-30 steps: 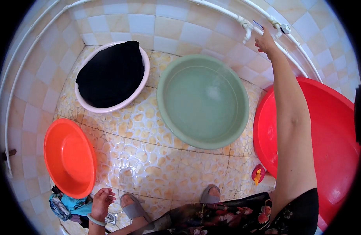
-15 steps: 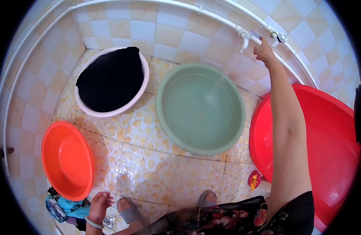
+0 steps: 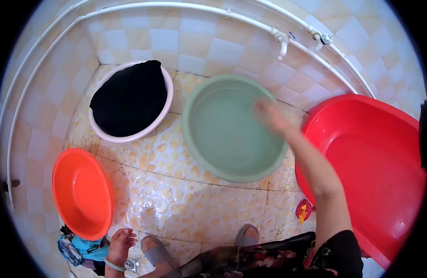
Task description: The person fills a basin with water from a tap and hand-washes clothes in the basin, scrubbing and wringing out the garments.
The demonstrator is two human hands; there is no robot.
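Note:
My right hand (image 3: 270, 115), blurred by motion, is above the right side of a green basin (image 3: 189, 134) of water. Its fingers are too smeared to show whether they are open or closed. Low on the left, my left hand (image 3: 121, 241) hangs with loosely bent fingers apart and nothing in it, a pale bangle at the wrist. Nearest to it are an orange basin (image 3: 82, 194) and a heap of blue and dark clothes (image 3: 86, 248) on the floor. The white tap (image 3: 282, 45) above the green basin shows no stream of water.
A pink basin (image 3: 166, 103) with a black cloth (image 3: 132, 99) stands against the wall. On the right is a large red tub (image 3: 371, 171), with a small red and yellow object (image 3: 303, 211) beside it. White pipes (image 3: 176, 5) run along the wall. The tiled floor (image 3: 176, 204) looks wet.
My right hand has left the tap and moved down and left over the green basin. The stream falling into the basin no longer shows. My left hand has barely moved.

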